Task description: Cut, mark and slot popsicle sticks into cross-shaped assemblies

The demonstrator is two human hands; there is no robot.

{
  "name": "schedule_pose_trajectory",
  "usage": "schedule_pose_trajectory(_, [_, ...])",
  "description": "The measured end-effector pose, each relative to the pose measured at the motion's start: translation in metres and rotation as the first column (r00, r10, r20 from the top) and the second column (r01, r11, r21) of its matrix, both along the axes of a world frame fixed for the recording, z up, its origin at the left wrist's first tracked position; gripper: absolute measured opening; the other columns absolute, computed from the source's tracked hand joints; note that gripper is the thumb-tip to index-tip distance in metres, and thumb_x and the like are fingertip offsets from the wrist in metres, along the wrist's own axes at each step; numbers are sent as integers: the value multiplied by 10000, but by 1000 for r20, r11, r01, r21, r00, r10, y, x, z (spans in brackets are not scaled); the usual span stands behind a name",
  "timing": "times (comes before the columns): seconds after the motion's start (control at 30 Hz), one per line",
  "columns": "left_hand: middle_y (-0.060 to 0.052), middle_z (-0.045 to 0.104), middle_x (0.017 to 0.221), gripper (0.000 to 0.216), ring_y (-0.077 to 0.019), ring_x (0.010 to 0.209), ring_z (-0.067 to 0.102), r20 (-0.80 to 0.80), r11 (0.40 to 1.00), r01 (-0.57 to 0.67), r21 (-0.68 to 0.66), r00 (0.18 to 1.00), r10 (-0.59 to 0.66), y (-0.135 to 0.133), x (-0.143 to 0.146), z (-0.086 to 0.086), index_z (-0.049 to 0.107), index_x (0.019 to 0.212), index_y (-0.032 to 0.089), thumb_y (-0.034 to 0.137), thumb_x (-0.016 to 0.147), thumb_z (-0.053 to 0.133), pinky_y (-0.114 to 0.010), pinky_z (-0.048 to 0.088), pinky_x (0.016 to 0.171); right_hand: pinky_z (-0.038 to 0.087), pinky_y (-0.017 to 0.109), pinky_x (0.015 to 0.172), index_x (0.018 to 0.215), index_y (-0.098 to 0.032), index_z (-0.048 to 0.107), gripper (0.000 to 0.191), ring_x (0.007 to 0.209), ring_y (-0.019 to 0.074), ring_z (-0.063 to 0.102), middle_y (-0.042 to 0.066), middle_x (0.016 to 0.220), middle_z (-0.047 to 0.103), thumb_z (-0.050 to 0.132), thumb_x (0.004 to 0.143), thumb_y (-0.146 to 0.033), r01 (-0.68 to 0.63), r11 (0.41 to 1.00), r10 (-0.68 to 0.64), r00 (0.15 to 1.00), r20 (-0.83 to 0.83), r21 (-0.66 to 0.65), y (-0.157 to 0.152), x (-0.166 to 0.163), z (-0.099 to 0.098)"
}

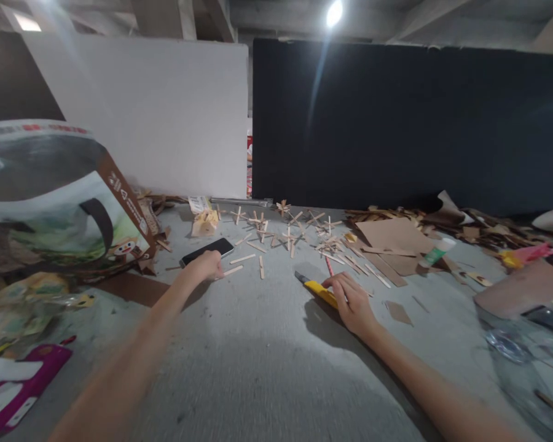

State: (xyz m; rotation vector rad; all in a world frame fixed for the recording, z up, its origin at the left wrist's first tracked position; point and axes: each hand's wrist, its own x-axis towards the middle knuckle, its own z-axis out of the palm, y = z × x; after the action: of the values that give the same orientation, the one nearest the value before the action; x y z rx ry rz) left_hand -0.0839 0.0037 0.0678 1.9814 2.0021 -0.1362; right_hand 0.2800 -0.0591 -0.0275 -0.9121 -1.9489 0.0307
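Observation:
In my right hand (350, 301) is a yellow utility knife (321, 293), its grey blade pointing forward and left just above the grey surface. A red-and-white striped stick (329, 265) shows just beyond those fingers; whether they touch it I cannot tell. My left hand (206, 266) is closed and low beside a dark phone (212, 250). The end of a flat wooden craft stick (233, 270) meets its fingertips, but what they hold is hidden. Several loose craft sticks, one of them a short upright-lying stick (261, 267), lie between the hands. Crossed sticks (289, 236) form star shapes farther back.
Cardboard pieces (387, 236) and a glue stick (437, 252) lie at right, near a clear plastic container (511, 356). A large printed bag (59, 202) stands at left, above a magenta case (27, 387). White (166, 116) and black panels (410, 123) close off the back.

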Motion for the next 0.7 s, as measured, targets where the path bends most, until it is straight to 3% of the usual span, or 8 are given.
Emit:
schedule_pose_trajectory(0.13, [-83,705,649,146,-243,709,692,99,997,72,-26,993,-69,0,-2,9,676,599,154,168,742,700,-288,464,665,493,383,749,921,-237,625,349,788,218,629,54,827,686,347,1128,-276,10,1000,-10,1000,-9,-14,0,-1,-1])
schedule_pose_trajectory(0.23, [-46,782,840,121,-197,814,712,259,990,142,24,955,-144,-4,6,24,741,850,180,248,834,642,-252,493,734,499,381,748,920,-235,632,362,791,220,636,57,820,685,343,1129,-293,11,999,-11,1000,-10,-32,1,0,-2])
schedule_pose_trajectory(0.3, [-64,794,887,209,-206,853,717,513,969,199,143,823,-245,-13,17,37,739,985,175,314,866,639,-275,508,759,500,384,745,919,-236,639,380,786,221,643,58,813,686,333,1130,-317,15,999,-16,1000,-8,-43,2,0,-2])
schedule_pose_trajectory(0.37, [-67,796,907,233,-204,855,715,601,944,234,231,729,-327,-25,29,50,742,995,180,355,862,668,-290,513,776,499,384,733,912,-240,644,394,766,222,643,56,800,686,332,1130,-341,17,999,-18,1000,-20,-46,2,-1,1])
schedule_pose_trajectory(0.53, [-53,779,841,225,-181,777,682,633,908,351,230,655,-414,-55,52,70,757,894,174,384,870,680,-278,490,711,503,376,745,904,-239,646,393,759,219,645,60,805,690,343,1127,-353,-52,997,45,991,-125,-50,-18,-15,12])
schedule_pose_trajectory(0.7, [-48,759,802,186,-169,734,657,631,874,441,203,624,-461,-63,65,63,763,846,166,339,852,697,-267,469,668,517,314,718,980,-235,676,385,765,196,673,42,821,706,375,1126,-426,-194,968,146,953,-266,-161,-50,-43,18])
